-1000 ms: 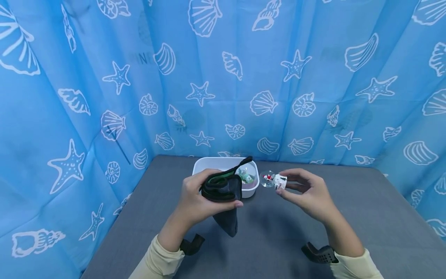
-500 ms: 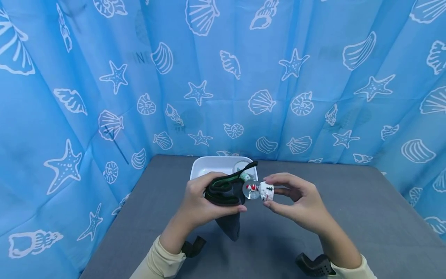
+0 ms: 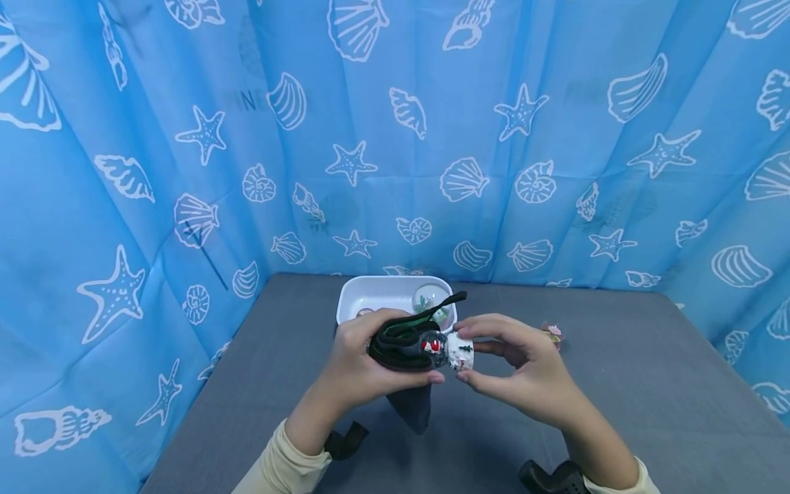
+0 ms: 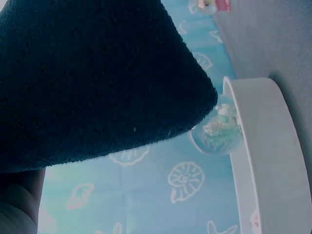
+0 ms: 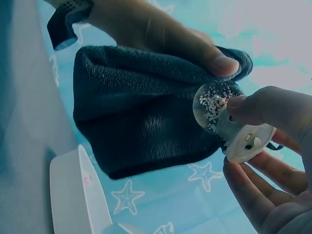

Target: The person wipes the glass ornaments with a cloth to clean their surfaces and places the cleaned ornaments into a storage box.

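Note:
My left hand (image 3: 354, 360) grips a dark, folded, fuzzy cloth (image 3: 412, 408), whose pointed lower end hangs below the fingers. A narrow black strap sticks out from its top. Between thumb and fingers my right hand (image 3: 524, 360) pinches the white base of a small snow globe (image 3: 460, 351) with a red-and-white figure inside. Its clear dome points left, right at the cloth's folds. In the right wrist view, white flakes swirl in the dome, and the base's underside (image 5: 249, 144) faces the camera. The cloth (image 4: 97, 83) fills much of the left wrist view.
Behind the hands, a white plastic tub (image 3: 361, 283) stands on the grey table (image 3: 247, 391). In it sits a larger clear globe (image 3: 431, 296) with pale green contents. A small pink item (image 3: 553, 333) lies beyond the right hand. A blue shell-print curtain (image 3: 395, 151) hangs behind the table.
My right hand has carried the snow globe left and slightly down until its dome meets the cloth. My left hand has shifted a little right and down, still gripping the cloth.

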{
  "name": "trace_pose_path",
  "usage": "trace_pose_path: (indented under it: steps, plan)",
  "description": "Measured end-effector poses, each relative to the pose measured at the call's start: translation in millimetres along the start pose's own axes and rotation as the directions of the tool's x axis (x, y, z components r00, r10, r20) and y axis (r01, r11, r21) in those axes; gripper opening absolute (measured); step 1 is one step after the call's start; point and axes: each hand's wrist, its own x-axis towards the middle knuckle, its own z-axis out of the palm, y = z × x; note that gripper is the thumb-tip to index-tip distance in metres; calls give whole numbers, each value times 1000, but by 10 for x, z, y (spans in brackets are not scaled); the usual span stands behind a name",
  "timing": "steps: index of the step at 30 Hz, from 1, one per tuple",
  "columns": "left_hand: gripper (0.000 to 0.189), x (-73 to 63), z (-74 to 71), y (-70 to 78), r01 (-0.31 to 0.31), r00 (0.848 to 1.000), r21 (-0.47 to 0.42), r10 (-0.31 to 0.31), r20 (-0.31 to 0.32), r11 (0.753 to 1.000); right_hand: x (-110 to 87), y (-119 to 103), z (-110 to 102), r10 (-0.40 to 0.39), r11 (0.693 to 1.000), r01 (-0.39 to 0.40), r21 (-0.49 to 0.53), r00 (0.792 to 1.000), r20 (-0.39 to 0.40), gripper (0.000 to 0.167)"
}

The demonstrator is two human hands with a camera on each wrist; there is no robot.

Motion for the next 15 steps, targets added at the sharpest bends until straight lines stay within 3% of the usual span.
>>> trace_pose_path:
  steps: [15]
  plan:
    - [72, -14, 29, 21, 27, 999, 20, -28, 40, 999, -14, -75, 45, -33, 999, 32, 37, 999, 16, 55]
